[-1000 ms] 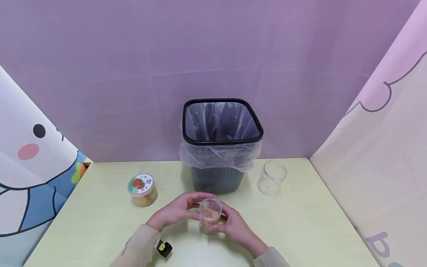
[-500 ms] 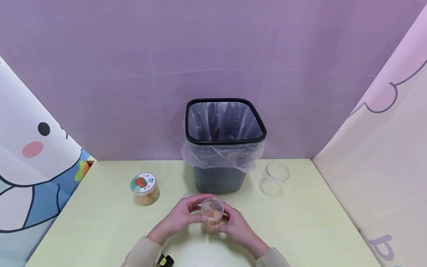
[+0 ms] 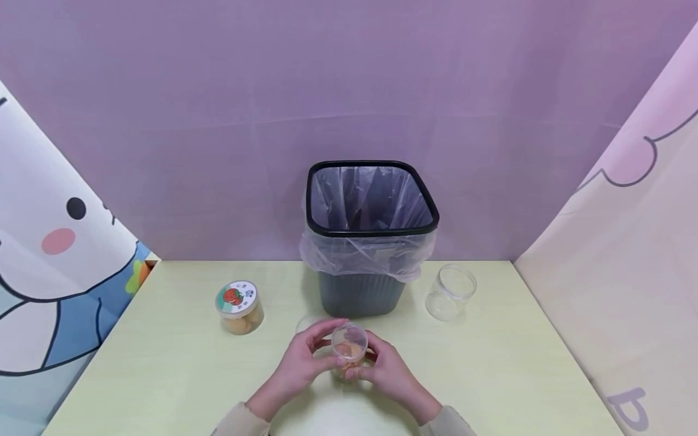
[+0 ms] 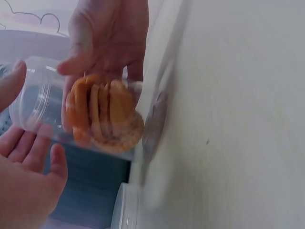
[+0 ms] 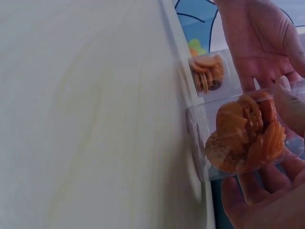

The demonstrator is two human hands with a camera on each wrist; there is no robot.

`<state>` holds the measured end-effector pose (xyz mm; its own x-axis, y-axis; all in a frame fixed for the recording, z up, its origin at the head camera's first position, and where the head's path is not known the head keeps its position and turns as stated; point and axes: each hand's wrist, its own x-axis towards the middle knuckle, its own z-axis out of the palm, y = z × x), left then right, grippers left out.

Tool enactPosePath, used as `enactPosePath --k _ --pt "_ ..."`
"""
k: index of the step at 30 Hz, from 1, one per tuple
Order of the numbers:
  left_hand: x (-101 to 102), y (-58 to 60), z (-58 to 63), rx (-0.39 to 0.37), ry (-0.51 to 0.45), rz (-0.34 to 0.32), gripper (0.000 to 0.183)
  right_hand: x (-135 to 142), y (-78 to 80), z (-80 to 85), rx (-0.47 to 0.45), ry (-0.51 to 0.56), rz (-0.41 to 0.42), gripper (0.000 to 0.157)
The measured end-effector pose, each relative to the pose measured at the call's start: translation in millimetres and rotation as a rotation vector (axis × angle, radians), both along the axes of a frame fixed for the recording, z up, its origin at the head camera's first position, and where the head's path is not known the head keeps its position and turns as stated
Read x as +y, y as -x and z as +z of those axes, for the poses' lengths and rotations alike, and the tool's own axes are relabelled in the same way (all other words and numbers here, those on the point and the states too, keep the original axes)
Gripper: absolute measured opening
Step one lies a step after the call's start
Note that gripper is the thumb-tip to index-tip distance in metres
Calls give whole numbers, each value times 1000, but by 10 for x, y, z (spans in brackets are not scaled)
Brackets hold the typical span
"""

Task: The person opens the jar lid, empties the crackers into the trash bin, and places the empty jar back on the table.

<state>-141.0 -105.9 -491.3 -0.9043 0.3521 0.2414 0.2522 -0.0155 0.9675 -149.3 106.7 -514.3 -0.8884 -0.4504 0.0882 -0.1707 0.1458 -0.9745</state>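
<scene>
A clear plastic jar [image 3: 349, 348] with orange crackers in its lower part stands upright on the table, its mouth uncovered. My left hand [image 3: 301, 361] holds it from the left near the rim, with thumb in front and fingers behind. From the right, my right hand [image 3: 388, 370] grips it lower down. The wrist views show the stacked crackers [image 4: 107, 114] through the wall, with my right hand [image 4: 112, 36] and my left hand [image 5: 259, 38] on opposite sides. Behind my left hand lies a clear round, rimmed piece [image 3: 305, 323], partly hidden.
A lidded jar of crackers [image 3: 240, 307] with a tomato label stands at left on the pale table [image 3: 507, 375]. A clear jar [image 3: 450, 292] without a lid is at right. A grey bin [image 3: 360, 290] with a black rim and plastic liner stands behind the hands.
The head view has shifted slightly. Both hands keep their hold on the jar. The left sleeve has slid lower and its dark charm has left view, while the clear rimmed piece shows behind that hand.
</scene>
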Motion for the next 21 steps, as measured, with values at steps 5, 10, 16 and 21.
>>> enactPosePath --k 5,10,16,21 --pt "68 -65 -5 -2 -14 87 63 10 -4 3 -7 -1 -1 67" --pt "142 -133 4 -20 -15 191 63 22 -6 -1 -9 -5 -9 63" --pt "192 -182 -24 37 0 244 64 19 -1 -2 -3 -1 -6 63" --pt "152 -150 -30 71 21 204 66 15 1 0 6 -1 1 63"
